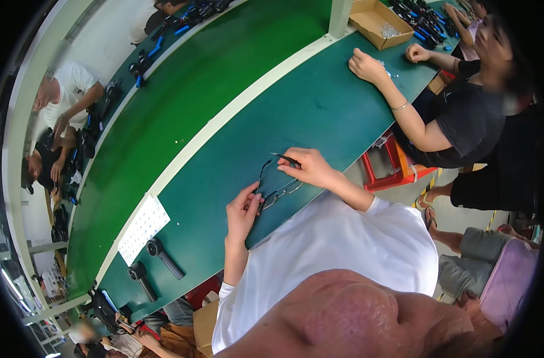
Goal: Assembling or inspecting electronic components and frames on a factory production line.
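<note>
My left hand (242,210) is closed on a pair of eyeglasses (276,195), held low over the green table near its front edge. One thin dark temple (262,172) of the glasses points up and away from my fingers, and the lenses lie toward my body. To the right, my right hand (308,167) pinches a slim dark pointed tool (286,159); its exact kind is too small to tell. The tool's tip points left, close to the end of the temple and apparently apart from it.
On the green table (224,155), two black handheld fans (164,259) and a white sheet of small items (143,230) lie to the left. A co-worker's arm (403,110) rests at the far right, near a cardboard box (380,24). A pale ledge (224,106) borders the far side.
</note>
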A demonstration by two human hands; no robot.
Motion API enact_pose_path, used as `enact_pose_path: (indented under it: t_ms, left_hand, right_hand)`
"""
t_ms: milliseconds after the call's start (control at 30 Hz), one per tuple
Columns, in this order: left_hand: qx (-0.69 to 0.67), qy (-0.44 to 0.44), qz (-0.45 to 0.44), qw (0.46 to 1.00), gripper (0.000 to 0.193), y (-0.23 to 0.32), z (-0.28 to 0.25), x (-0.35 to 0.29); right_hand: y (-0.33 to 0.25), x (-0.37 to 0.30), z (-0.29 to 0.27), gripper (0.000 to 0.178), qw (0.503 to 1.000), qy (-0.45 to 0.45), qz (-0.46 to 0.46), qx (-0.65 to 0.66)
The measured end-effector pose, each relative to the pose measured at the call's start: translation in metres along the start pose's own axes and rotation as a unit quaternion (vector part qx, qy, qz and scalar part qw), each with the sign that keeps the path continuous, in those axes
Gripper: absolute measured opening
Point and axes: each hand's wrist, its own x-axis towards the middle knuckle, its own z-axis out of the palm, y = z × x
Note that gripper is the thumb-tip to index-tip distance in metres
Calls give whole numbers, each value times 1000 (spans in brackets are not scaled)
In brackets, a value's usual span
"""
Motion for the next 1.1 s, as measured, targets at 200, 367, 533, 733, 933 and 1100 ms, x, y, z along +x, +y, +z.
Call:
enact_pose_path:
  t_ms: [200,367,533,733,933,1100]
  left_hand:
    - [2,-1,-6,1000,32,-1,1,2]
    - [-11,13,4,1000,32,-2,0,-1]
    - [-2,11,-2,1000,32,-1,1,-1]
    - [7,-3,6,1000,32,-5,-1,-4]
    - [9,5,11,1000,33,-4,0,-2]
    - [12,-6,10,1000,32,-5,-2,-2]
  right_hand:
    - [3,0,-1,17,1000,-3,-4,2]
    - [0,0,-4,17,1000,-15,-13,-3]
    - [2,-1,-3,15,1000,-11,-20,0]
    - [5,-3,-1,16,999,-1,-31,23]
    - [8,-2,0,16,999,-3,-32,19]
    - [7,-2,-1,16,1000,-7,-28,13]
